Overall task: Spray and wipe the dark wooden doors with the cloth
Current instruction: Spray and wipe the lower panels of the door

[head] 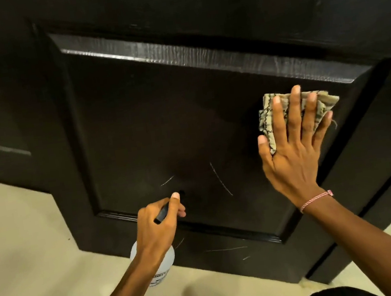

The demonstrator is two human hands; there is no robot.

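Pressing a folded patterned cloth (271, 121) flat on the scratched dark door (161, 127).

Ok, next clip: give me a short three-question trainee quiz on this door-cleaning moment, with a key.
1. True or false: the right hand presses the cloth flat against the door.
2. What does the left hand grip? A) sponge B) spray bottle C) door handle
3. Fill in: pale ___ mark the door's lower panel.
Key: 1 true; 2 B; 3 scratches.
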